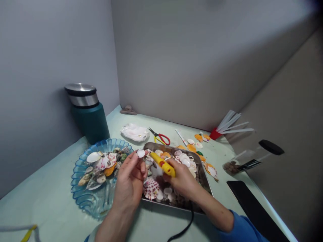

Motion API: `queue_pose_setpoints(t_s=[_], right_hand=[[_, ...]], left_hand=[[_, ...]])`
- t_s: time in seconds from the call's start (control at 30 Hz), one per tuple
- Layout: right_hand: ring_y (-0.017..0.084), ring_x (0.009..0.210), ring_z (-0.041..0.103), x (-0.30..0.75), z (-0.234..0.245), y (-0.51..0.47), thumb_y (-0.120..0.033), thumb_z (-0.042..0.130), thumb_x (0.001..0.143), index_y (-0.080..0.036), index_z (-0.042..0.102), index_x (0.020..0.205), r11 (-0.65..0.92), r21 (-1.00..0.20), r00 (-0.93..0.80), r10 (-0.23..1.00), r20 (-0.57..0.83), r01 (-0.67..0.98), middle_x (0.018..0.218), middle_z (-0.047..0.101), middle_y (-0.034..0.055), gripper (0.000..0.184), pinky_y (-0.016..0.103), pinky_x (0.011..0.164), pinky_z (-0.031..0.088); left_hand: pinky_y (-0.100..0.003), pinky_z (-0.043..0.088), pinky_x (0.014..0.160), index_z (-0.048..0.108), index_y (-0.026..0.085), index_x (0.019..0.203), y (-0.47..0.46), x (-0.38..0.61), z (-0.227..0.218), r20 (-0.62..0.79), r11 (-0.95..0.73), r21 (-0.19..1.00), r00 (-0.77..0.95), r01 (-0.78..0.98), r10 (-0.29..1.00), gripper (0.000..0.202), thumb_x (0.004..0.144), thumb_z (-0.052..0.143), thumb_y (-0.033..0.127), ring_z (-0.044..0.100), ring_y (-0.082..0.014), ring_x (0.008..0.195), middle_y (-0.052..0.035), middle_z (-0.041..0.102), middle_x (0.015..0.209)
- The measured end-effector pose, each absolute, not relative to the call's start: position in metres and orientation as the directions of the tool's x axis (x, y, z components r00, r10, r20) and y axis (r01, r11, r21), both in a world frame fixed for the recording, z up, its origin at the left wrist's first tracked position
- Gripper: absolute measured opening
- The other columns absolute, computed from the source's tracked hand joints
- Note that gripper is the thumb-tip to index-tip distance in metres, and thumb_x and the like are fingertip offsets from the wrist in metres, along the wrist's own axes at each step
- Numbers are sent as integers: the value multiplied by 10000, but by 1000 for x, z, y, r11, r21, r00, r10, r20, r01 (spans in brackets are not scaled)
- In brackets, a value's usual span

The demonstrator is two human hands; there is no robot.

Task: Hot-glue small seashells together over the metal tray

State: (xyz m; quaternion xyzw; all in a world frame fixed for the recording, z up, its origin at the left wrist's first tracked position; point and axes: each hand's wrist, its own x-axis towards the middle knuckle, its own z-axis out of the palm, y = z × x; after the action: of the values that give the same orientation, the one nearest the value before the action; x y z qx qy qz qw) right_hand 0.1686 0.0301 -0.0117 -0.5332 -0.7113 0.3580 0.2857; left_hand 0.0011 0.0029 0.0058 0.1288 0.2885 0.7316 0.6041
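Observation:
My left hand (130, 183) pinches a small white shell (140, 153) between thumb and fingertips, held up over the near left corner of a metal tray (205, 183). My right hand (182, 179) grips a yellow glue gun (163, 164) whose nozzle points left toward that shell. A black cord (185, 226) runs from the gun down to the near edge. The tray holds several shells, pink-speckled, white and orange. A blue glass dish (83, 191) with more shells sits left of the tray.
A teal flask with a steel lid (87, 112) stands at the back left. Behind the tray lie a white plastic bag (134, 132), red-handled scissors (160, 137), a marker (181, 137) and loose orange shells. A clear jar (248, 158) and a black phone (248, 200) lie right.

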Motion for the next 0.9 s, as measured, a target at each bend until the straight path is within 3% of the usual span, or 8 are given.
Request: queue_pose_setpoints(t_s=[0.1, 0.2, 0.3, 0.5, 0.67, 0.9], right_hand=[[151, 618, 515, 177, -5, 30, -211, 672, 677, -196, 592, 775, 37, -941, -195, 980, -31, 336, 679, 575, -31, 127, 266, 596, 378], [102, 524, 476, 184, -4, 26, -307, 707, 674, -194, 583, 894, -99, -993, -171, 979, -109, 64, 654, 546, -60, 276, 228, 517, 391], [79, 501, 490, 188, -9, 22, -311, 750, 648, -189, 585, 952, -216, -965, -159, 968, -192, -151, 674, 568, -59, 366, 206, 500, 428], [75, 473, 530, 187, -18, 20, -288, 803, 619, -125, 653, 777, -390, -846, -211, 919, -333, -364, 600, 590, -17, 272, 189, 481, 466], [77, 470, 537, 185, -18, 17, -248, 813, 639, -149, 646, 913, -357, -823, -177, 934, -310, -442, 604, 593, -36, 335, 185, 476, 463], [65, 503, 532, 177, -7, 10, -215, 829, 644, -203, 622, 926, -68, -912, 48, 994, -95, -404, 680, 642, -64, 350, 164, 480, 430]], left_hand=[[-168, 365, 418, 657, 143, 898, 0, 3, 3, -169, 2, 612, -128, -791, 977, 243, 700, 754, 244, 469, -43, 471, -29, 693, 838], [-158, 360, 432, 654, 143, 926, -2, 6, 1, -220, 153, 687, -3, -711, 976, 284, 698, 772, 266, 472, -57, 462, 24, 609, 589], [-164, 373, 436, 650, 140, 954, -5, 11, -1, -248, 249, 763, 86, -597, 965, 336, 696, 780, 311, 478, -69, 461, 36, 567, 522], [-164, 385, 427, 654, 142, 919, -6, 17, -3, -280, 325, 849, 168, -417, 945, 377, 655, 804, 366, 486, -66, 482, 35, 580, 580], [-175, 389, 423, 640, 150, 911, -4, 19, -4, -269, 321, 892, 196, -319, 943, 403, 665, 777, 438, 479, -74, 456, 43, 572, 531], [-188, 405, 419, 640, 149, 904, -4, 22, -6, -261, 292, 924, 154, -247, 953, 417, 660, 763, 465, 497, -83, 447, 43, 574, 542]])
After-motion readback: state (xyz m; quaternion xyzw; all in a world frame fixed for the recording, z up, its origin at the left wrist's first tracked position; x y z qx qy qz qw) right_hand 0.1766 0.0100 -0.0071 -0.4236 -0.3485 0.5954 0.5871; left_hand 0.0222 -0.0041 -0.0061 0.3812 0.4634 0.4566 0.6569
